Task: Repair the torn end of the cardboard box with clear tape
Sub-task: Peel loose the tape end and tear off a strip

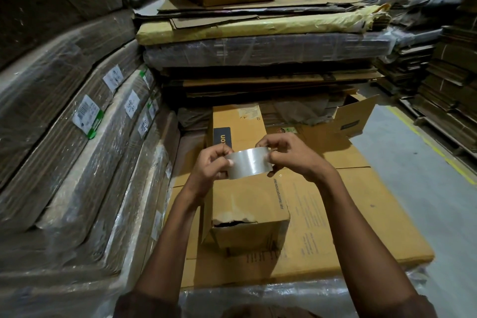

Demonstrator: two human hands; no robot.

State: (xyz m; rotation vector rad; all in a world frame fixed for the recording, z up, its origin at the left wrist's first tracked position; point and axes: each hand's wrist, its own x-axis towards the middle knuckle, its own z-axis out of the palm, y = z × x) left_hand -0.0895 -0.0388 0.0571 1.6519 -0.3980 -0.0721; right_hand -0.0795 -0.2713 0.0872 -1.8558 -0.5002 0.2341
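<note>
Flattened cartons carry the long cardboard box, near end torn, while both hands grip a clear tape roll.

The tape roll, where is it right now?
In the head view the tape roll sits centre frame, held between the left hand and right hand, above the cardboard box.
</note>
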